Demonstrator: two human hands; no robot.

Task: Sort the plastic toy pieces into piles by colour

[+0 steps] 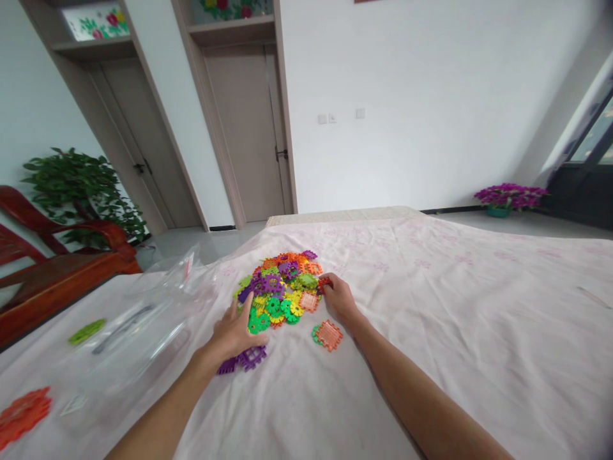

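Note:
A heap of toothed plastic building pieces (272, 284) in purple, green, yellow and orange lies on the bedsheet in front of me. My left hand (234, 329) is at the heap's near left side, thumb and fingers spread apart. Just below that hand are purple square pieces (251, 359), partly covered by it. At the heap's right edge, my right hand (339, 295) pinches a red toothed piece (324, 282). An orange square piece (330, 335) lies nearer to me, overlapping a green round one (316, 333).
Crumpled clear plastic bags (138, 338) spread over the left of the pale sheet (460, 338). A lime-green piece (87, 331) and an orange-red one (23, 415) lie near them. Beyond the left edge stands a red wooden chair (71, 255).

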